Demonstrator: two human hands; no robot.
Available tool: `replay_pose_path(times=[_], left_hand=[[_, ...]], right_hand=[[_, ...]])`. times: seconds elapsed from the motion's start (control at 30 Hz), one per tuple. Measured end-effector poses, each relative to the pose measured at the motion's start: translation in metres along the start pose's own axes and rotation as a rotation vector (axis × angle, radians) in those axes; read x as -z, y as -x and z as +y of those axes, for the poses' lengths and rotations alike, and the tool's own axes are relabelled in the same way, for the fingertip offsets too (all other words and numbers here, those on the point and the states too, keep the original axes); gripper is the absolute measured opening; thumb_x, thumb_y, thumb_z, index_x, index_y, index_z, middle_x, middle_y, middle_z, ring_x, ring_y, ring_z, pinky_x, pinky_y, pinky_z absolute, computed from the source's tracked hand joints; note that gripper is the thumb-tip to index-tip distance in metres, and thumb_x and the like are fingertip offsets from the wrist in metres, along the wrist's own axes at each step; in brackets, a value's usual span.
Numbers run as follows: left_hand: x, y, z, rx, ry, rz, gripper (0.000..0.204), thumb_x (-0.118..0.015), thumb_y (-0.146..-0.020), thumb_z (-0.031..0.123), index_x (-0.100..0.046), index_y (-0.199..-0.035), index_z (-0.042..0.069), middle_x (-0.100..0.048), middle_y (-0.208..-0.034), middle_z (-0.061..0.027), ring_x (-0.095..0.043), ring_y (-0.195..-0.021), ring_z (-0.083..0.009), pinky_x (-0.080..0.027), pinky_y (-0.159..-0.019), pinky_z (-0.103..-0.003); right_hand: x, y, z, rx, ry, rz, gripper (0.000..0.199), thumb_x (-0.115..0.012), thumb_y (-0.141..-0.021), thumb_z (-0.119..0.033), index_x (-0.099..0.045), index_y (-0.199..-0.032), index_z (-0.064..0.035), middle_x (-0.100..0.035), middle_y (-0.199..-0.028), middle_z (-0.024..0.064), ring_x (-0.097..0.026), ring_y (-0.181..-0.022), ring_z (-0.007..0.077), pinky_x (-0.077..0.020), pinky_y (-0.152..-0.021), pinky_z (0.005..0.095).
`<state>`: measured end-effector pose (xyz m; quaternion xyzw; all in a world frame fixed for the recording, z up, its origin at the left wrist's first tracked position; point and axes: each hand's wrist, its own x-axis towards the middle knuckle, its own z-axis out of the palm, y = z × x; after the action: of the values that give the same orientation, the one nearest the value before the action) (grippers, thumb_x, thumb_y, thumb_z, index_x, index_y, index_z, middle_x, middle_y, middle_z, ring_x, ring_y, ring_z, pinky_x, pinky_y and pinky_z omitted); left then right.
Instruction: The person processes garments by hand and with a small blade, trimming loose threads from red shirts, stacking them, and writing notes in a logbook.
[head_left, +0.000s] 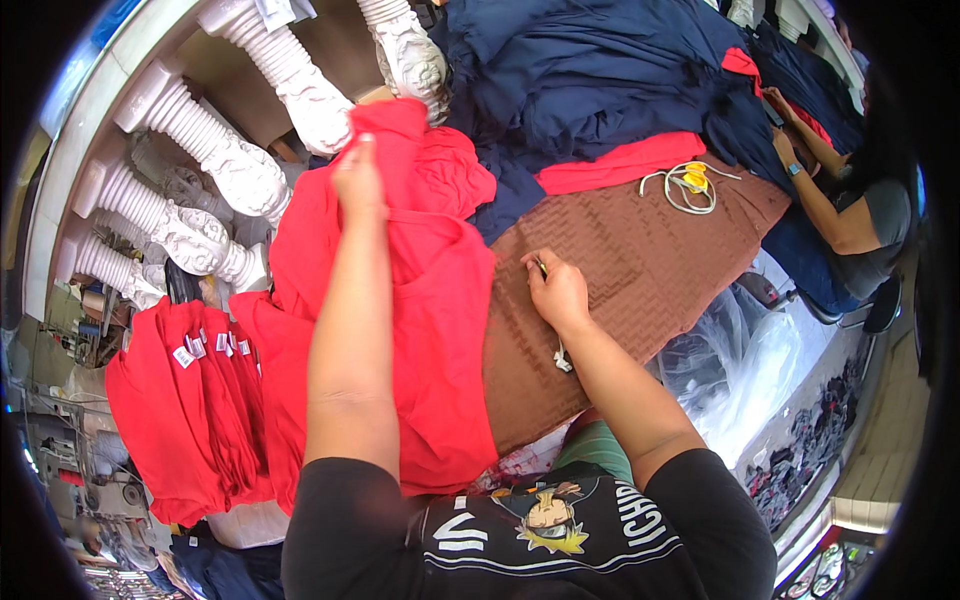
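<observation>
My left hand is stretched far forward, its fingers closed on a red garment. The red cloth is bunched at the far end and spreads down toward my body. Over the brown patterned cloth to the right, my right hand is closed around a small, slim thing. Only a dark and yellowish bit of it shows at the fingers, so its kind stays unclear. A small white piece shows beside my right wrist.
Folded red garments with white tags lie at the left. White carved balusters line the left and far side. Dark blue cloth is heaped at the back. A white cord with yellow pieces lies right. A seated person handles cloth.
</observation>
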<state>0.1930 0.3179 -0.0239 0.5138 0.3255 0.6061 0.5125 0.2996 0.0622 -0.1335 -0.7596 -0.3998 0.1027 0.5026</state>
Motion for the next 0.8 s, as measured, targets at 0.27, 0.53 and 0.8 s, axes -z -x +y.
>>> replay_pose_path(times=[0.27,0.53,0.8], left_hand=[[0.005,0.005,0.029,-0.546,-0.653,0.095,0.025,-0.059,-0.088,0.015,-0.064,-0.107,-0.001,-0.067,-0.096,-0.0174,-0.064,-0.088,-0.0227,-0.048,-0.084,-0.032],[-0.006,0.066,-0.03,-0.614,-1.411,-0.566,0.047,-0.068,-0.074,0.014,-0.059,-0.12,0.014,-0.057,-0.121,-0.0118,-0.054,-0.112,-0.0297,-0.047,-0.089,-0.041],[0.035,-0.028,0.034,0.1,0.046,-0.086,0.029,-0.068,-0.083,0.012,-0.062,-0.107,-0.002,-0.066,-0.1,-0.0074,-0.061,-0.089,-0.0128,-0.047,-0.081,-0.026]], right_hand=[[-0.002,-0.002,0.005,0.029,0.062,0.01,0.012,-0.057,-0.085,-0.015,-0.064,-0.092,-0.0075,-0.066,-0.084,0.0186,-0.062,-0.079,0.038,-0.0482,-0.067,0.046],[-0.001,0.001,0.0,0.06,0.008,0.007,0.012,-0.057,-0.083,-0.012,-0.064,-0.091,-0.0076,-0.066,-0.083,0.0183,-0.063,-0.078,0.0372,-0.0486,-0.067,0.0452],[0.003,0.0,-0.002,-0.005,-0.003,-0.01,0.013,-0.057,-0.083,-0.013,-0.065,-0.093,-0.0091,-0.066,-0.083,0.0178,-0.063,-0.078,0.0366,-0.0488,-0.068,0.0444]])
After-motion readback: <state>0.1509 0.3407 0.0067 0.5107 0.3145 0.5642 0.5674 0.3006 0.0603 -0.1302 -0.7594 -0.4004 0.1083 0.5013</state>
